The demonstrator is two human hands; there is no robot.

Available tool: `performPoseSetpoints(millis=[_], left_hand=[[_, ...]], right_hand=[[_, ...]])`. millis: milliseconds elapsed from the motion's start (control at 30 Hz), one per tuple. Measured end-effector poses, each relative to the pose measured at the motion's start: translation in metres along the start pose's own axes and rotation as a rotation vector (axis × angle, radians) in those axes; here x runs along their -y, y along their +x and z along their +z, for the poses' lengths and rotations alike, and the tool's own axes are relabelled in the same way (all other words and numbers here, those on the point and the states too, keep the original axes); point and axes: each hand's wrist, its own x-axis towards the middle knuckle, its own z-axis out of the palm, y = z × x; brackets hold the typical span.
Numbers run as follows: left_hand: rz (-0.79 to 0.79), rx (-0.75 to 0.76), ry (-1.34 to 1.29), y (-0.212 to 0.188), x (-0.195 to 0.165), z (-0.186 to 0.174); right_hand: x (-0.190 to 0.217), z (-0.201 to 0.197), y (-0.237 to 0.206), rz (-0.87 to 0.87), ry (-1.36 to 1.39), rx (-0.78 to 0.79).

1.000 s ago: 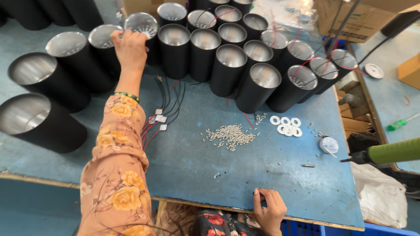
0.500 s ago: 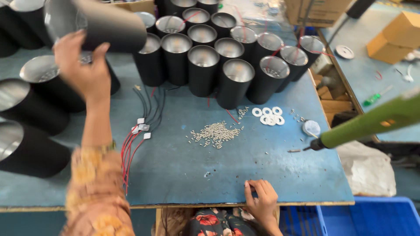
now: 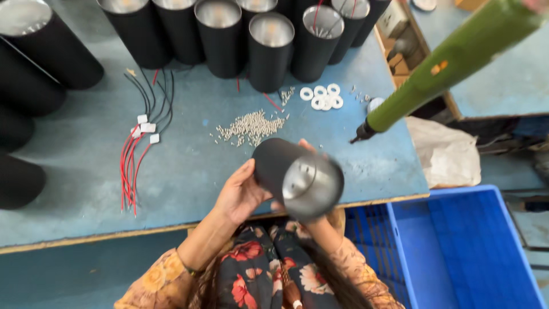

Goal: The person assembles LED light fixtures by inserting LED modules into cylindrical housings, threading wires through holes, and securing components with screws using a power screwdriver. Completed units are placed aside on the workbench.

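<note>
Black cylinder held at lower centre of frame, just over blue table's front edge, clasped by left hand, right hand mostly hidden behind, grip unclear, bare tabletop left.

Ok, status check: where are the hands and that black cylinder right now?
Left hand cupping black cylinder from the side. Right hand mostly hidden beneath it. Cylinder off the blue table, tilted. Green power screwdriver hangs close at right.
</note>
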Motion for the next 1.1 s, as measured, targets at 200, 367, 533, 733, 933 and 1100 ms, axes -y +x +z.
performPoseSetpoints(millis=[200, 367, 533, 733, 933, 1100], left_hand=[[-0.082, -0.169, 0.324, -0.001, 0.015, 0.003], [0.010, -0.126, 0.618, 0.005, 0.016, -0.002], [0.514, -0.118, 1.176, 0.011, 0.001, -0.002], [0.434, -0.081, 0.867, 0.005, -0.018, -0.003], [0.490, -0.053, 0.954, 0.002, -0.045, -0.011], [0.763, -0.230, 1.322, -0.001, -0.117, -0.029]], right_hand=[[-0.018, -0.029, -0.032, 0.342, -0.044, -0.145], [-0.025, -0.046, -0.037, 0.301, -0.273, -0.161], [-0.017, -0.048, -0.019, 0.149, -0.299, -0.114], [-0.037, -0.034, -0.014, 0.056, -0.215, -0.089], [-0.071, -0.040, -0.032, 0.125, -0.346, -0.081], [-0.063, -0.049, -0.037, 0.102, -0.150, -0.081]])
